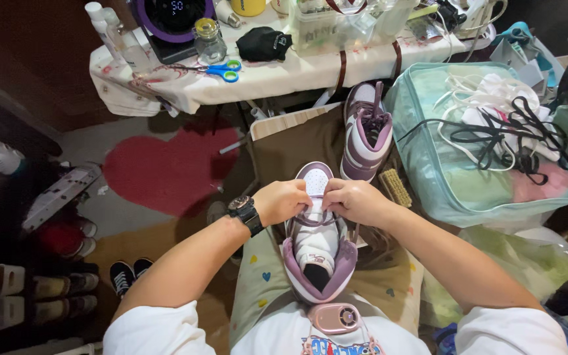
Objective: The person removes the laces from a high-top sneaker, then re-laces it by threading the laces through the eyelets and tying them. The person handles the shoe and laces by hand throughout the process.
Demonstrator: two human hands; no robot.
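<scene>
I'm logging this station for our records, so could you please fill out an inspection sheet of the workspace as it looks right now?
Surface: lap covered by a tan apron with small hearts.
Job's things: purple and white high-top sneaker on the lap, toe pointing away; its mate lies beyond, beside a brush.
Clutter: blue scissors, glass jar and black cloth on the side table.
Grippers: left hand and right hand both pinch near the sneaker's lace area; what they pinch is hidden.
Cables: black and white laces piled on a clear bag.
Surroundings: red heart rug, shoes on a rack at left.
</scene>
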